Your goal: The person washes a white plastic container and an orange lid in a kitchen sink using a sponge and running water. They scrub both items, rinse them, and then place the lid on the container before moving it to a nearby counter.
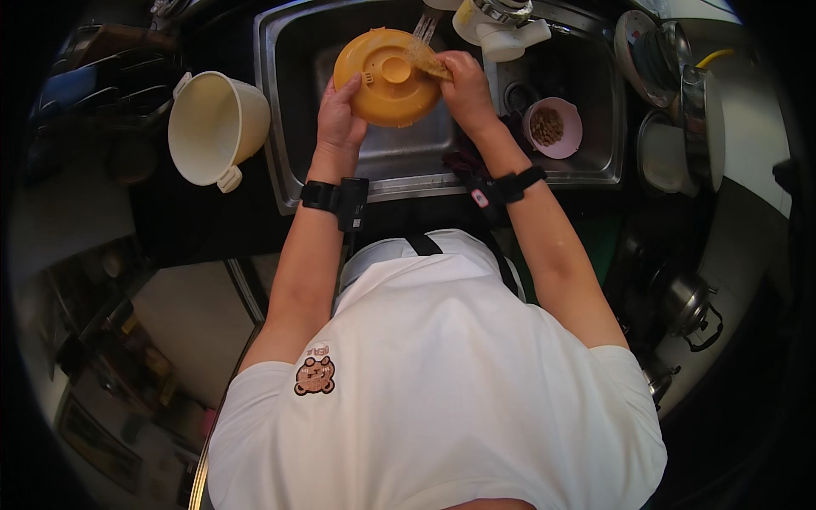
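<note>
My left hand [341,115] grips the left rim of a round orange plastic lid [382,102], thumb on its face. The lid is held over the left basin of a stainless steel sink [408,153]. At its upper right edge, my right hand [468,86] pinches a yellowish-brown cloth or scrubbing pad [433,65], whose exact kind is unclear. Running water [424,30] falls from the tap onto the pad and lid. Left of the sink, a cream plastic pot [213,127] with side handles lies tilted, its mouth facing me.
A pink bowl [570,131] of brown nuts or beans sits in the right basin. Dark cloth [468,159] hangs over the divider. A white tap fitting [503,32] juts over the sink. Stacked bowls and pans [695,127] stand at the right; a metal kettle [688,303] is lower right.
</note>
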`<state>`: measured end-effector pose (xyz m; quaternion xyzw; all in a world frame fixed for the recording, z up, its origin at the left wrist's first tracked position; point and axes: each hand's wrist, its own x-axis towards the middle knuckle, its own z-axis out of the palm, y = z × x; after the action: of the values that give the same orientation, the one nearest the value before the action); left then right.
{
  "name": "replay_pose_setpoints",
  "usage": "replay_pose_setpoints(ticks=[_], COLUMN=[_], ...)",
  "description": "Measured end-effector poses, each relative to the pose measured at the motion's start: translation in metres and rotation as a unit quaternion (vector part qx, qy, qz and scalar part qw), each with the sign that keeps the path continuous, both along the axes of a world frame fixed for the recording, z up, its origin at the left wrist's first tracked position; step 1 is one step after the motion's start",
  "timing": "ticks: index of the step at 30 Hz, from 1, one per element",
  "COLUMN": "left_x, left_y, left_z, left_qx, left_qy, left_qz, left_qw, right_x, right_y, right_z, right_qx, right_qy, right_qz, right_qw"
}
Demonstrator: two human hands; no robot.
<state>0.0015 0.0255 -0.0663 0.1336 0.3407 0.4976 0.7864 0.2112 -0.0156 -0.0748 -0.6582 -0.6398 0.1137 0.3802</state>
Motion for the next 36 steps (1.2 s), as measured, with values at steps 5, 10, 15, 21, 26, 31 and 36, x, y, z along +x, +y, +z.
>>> replay_pose_setpoints(ticks=[5,10,15,21,26,31,36], left_x=[0.009,0.015,0.031,0.032,0.021,0.029,0.032], left_y=[-0.006,0.009,0.021,0.012,0.004,0.008,0.017], left_z=[-0.004,0.012,0.022,0.016,0.010,0.007,0.008], left_qx=[0.036,0.065,0.085,0.074,0.028,0.051,0.044], left_qy=[0.008,0.001,0.017,0.051,0.108,0.079,0.053], left_qz=[-0.005,-0.002,0.039,0.010,-0.004,0.010,0.021], left_qw=[0.999,0.998,0.996,0.996,0.994,0.996,0.997], right_x=[-0.029,-0.040,-0.038,-0.026,-0.008,-0.033,-0.051], right_y=[-0.029,-0.015,0.001,0.020,0.025,0.025,0.013], right_z=[0.022,0.044,0.056,0.048,0.052,0.051,0.042], right_qx=[-0.046,0.012,0.030,0.043,-0.126,0.014,0.030], right_qy=[0.112,0.208,0.327,0.159,0.071,0.101,0.094], right_qz=[0.069,0.004,-0.068,-0.064,0.060,0.017,-0.022], right_qw=[0.990,0.978,0.942,0.984,0.988,0.995,0.995])
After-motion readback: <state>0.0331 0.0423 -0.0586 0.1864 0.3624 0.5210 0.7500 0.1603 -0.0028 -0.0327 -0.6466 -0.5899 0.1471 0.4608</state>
